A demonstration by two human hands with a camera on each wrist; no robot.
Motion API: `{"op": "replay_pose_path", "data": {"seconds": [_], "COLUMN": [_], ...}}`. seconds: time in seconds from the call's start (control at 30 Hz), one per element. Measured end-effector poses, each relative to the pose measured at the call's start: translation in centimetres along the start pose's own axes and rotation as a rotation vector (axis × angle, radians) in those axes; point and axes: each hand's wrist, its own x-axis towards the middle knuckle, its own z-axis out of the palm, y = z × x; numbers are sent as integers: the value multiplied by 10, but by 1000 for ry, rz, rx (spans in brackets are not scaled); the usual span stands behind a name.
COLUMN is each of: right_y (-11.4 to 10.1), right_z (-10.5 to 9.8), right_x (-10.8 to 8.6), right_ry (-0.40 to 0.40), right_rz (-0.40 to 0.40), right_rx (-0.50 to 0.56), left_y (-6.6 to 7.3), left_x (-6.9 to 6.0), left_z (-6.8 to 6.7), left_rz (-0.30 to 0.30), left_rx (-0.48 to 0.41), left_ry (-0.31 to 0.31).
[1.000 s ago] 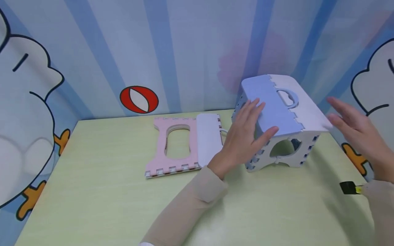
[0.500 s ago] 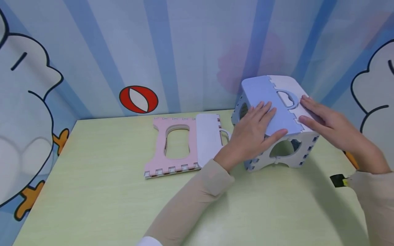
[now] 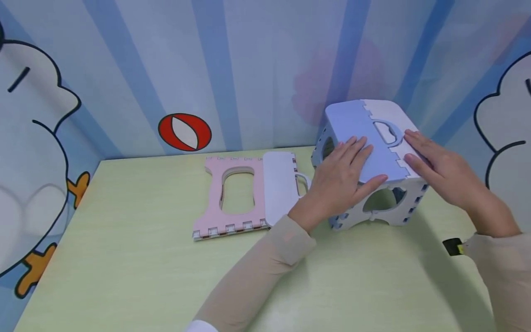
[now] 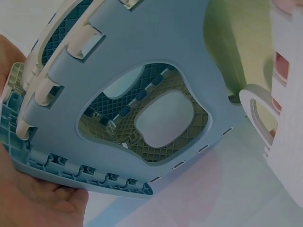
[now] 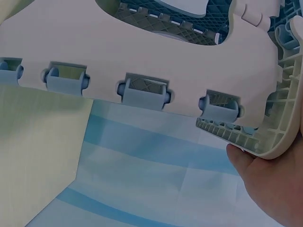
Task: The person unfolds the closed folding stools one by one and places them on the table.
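A blue and white folding stool stands upright at the table's right side, its handle flat on the seat. My left hand rests with extended fingers on the blue half of the seat. On the white half lies my right hand, fingers straight. The left wrist view has the stool's blue side panel with an oval opening, and my left hand at the seat edge. In the right wrist view, my right hand touches the seat's rim beside the white side panel.
A folded pink and white stool lies flat on the table, left of the standing one, partly behind my left forearm. Behind the table hangs a blue striped cloth with printed cartoon figures.
My right hand has come in from the right and down onto the white half of the seat. My left hand has shifted slightly right on the blue half.
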Motion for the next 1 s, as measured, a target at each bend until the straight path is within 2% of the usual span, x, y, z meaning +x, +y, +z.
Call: {"op": "replay_pose_path", "data": {"seconds": [0.3, 0.43, 0.53, 0.87, 1.0], "right_y": [-2, -2, -1, -1, -2], "right_z": [2, 0, 0, 1, 2], "right_x": [1, 1, 1, 0, 3], "right_ry": [-17, -8, -1, 35, 40], "right_rz": [3, 0, -7, 2, 1], "right_rx": [-62, -65, -64, -77, -113], "left_y": [0, 1, 2, 5, 3], "left_x": [-1, 0, -1, 1, 1], "left_z": [1, 1, 1, -5, -8], "left_rz": [19, 28, 21, -13, -31], "left_rx": [99, 106, 101, 46, 24], "left_ry": [30, 61, 59, -21, -83]}}
